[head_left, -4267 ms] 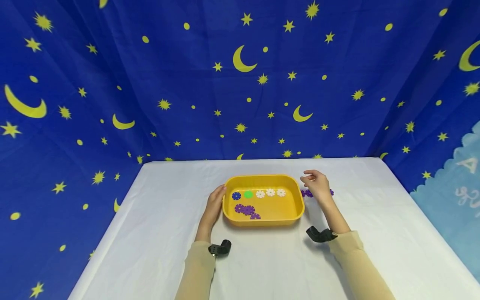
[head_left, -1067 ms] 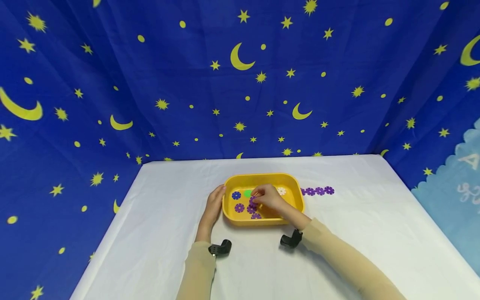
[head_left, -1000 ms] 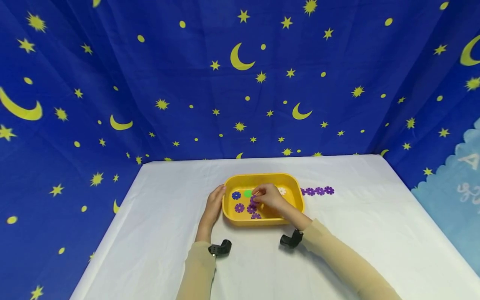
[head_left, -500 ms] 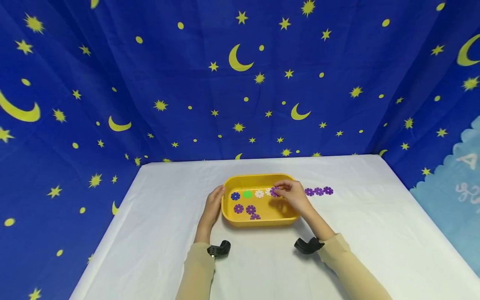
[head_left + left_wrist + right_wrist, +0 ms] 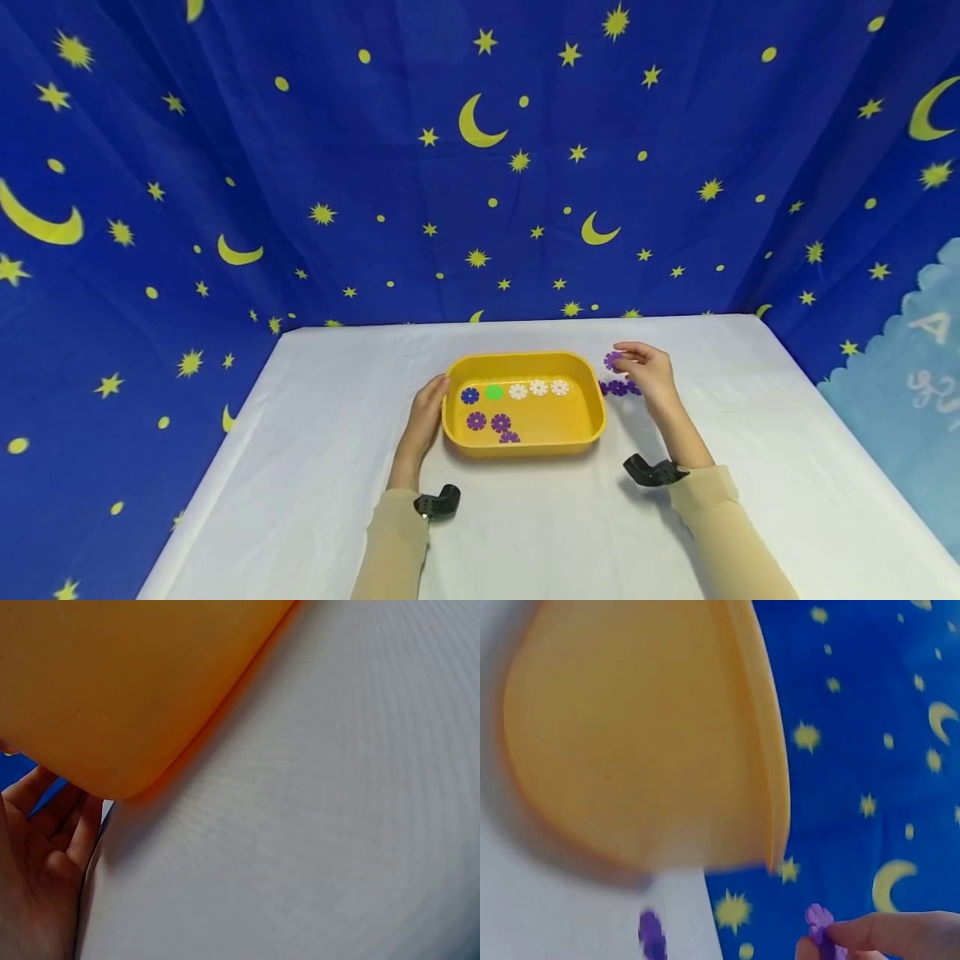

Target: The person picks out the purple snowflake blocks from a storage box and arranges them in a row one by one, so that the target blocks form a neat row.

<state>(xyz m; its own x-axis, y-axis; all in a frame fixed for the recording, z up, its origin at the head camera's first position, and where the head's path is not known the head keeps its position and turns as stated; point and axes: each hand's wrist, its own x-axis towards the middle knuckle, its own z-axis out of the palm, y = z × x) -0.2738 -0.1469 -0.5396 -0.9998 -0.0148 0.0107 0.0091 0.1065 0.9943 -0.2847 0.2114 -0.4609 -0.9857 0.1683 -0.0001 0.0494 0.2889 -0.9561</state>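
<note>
My right hand [image 5: 651, 375] pinches a purple snowflake disc [image 5: 612, 361] between thumb and fingers, raised just beyond the tray's right end. In the right wrist view the same disc [image 5: 819, 916] shows at the fingertips. Below that hand, a row of purple snowflake discs [image 5: 617, 388] lies on the table, its right part hidden by the hand. My left hand [image 5: 425, 415] rests against the left end of the yellow tray [image 5: 525, 448], fingers loosely extended along its outer wall. Inside stand out a blue disc [image 5: 469, 396], a green disc [image 5: 493, 392], three white discs [image 5: 538, 388] and three purple discs [image 5: 500, 422].
White cloth covers the table [image 5: 345, 400]. Behind it hangs a blue curtain [image 5: 420, 183] with yellow stars and moons. A light-blue panel with white letters [image 5: 915, 392] is at the far right. Black cameras sit on both wrists.
My right hand picked a purple disc from the tray's pile and carried it rightward out past the tray's right edge. My left hand has stayed on the tray.
</note>
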